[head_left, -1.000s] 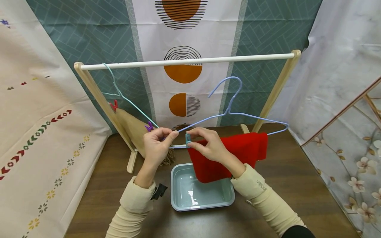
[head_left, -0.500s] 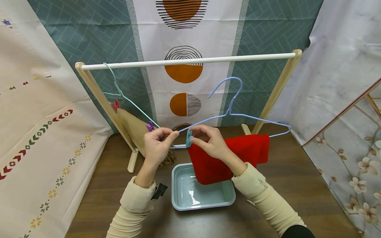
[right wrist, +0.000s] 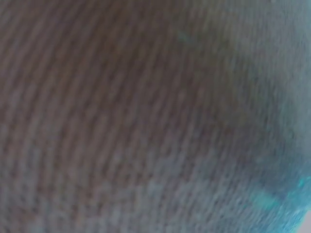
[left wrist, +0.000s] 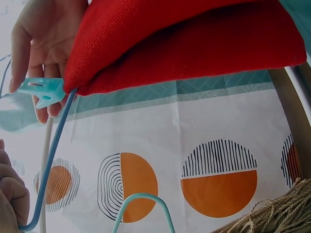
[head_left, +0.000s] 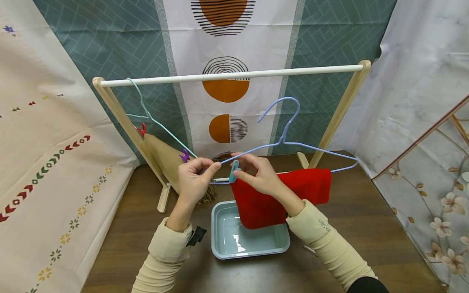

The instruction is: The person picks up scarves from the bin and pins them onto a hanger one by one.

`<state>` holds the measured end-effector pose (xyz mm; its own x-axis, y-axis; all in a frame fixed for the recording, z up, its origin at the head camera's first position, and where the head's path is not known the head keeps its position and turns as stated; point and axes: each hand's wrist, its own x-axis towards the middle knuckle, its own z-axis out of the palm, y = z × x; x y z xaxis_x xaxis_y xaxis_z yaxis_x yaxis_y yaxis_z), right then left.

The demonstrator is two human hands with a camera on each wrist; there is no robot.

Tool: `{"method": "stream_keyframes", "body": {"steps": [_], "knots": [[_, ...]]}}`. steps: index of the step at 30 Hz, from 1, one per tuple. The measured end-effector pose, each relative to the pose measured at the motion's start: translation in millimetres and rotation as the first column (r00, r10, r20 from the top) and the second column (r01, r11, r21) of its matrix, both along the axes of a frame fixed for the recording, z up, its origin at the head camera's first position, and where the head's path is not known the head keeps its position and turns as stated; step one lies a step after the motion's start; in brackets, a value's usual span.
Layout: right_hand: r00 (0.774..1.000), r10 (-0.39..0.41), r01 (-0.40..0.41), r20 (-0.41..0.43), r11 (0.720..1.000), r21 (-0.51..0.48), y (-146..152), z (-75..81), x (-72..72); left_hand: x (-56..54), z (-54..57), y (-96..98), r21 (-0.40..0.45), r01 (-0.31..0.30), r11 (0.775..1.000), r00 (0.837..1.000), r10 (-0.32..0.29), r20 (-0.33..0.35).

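In the head view my left hand [head_left: 193, 179] pinches the left end of a lavender-blue clothes hanger [head_left: 253, 149] between thumb and index finger. A folded red cloth [head_left: 304, 185] hangs over the hanger's lower bar. At its upper left corner sits a teal clothespin [head_left: 233, 171]. My right hand [head_left: 258, 175] has thumb and fingers curved about this clothespin, the thumb touching it. From the left wrist view, the clothespin [left wrist: 43, 88] meets the edge of the red cloth [left wrist: 184, 48] at the bar. The right wrist view is a blur of ribbed fabric.
A wooden rack with a white rail [head_left: 234, 76] stands behind. On its left hangs a mint hanger [head_left: 165, 129] with a fringed tan cloth [head_left: 161, 156], a red clothespin [head_left: 141, 130] and a purple clothespin [head_left: 185, 156]. A grey-blue basin [head_left: 220, 244] stands below the red cloth.
The teal clothespin has tilted, its top leaning right. My right fingers have shifted slightly upward around it. Hanger and red cloth have moved slightly; the left hand keeps its pinch.
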<state>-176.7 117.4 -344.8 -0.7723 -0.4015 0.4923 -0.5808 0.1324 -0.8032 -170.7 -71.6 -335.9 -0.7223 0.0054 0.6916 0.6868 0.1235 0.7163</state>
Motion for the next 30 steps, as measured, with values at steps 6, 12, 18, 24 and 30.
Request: {"method": "stream_keyframes", "body": {"steps": [6,12,18,24,30], "knots": [[1.0,-0.009,0.009,-0.015,0.999,0.036,2.6,1.4,0.5,0.5,-0.1,-0.1,0.001,0.0,1.0,1.0,0.0,0.001],[0.998,-0.04,0.042,-0.039,0.997,0.061,10.7,3.6,4.3,0.7,0.0,-0.8,0.008,-0.013,1.0,1.0,0.012,0.006],[0.999,-0.042,0.045,-0.034,0.995,0.09,18.0,2.4,7.1,1.1,-0.1,-1.9,0.009,-0.015,1.0,1.0,0.015,0.003],[0.993,-0.063,0.087,-0.097,0.96,0.268,24.8,1.7,8.2,1.6,0.0,-2.1,0.002,-0.014,1.0,1.0,0.014,0.005],[0.924,-0.033,0.186,-0.381,0.909,0.373,26.5,-3.2,12.7,1.4,3.0,-2.0,0.007,-0.006,1.0,1.0,0.006,-0.008]]}}
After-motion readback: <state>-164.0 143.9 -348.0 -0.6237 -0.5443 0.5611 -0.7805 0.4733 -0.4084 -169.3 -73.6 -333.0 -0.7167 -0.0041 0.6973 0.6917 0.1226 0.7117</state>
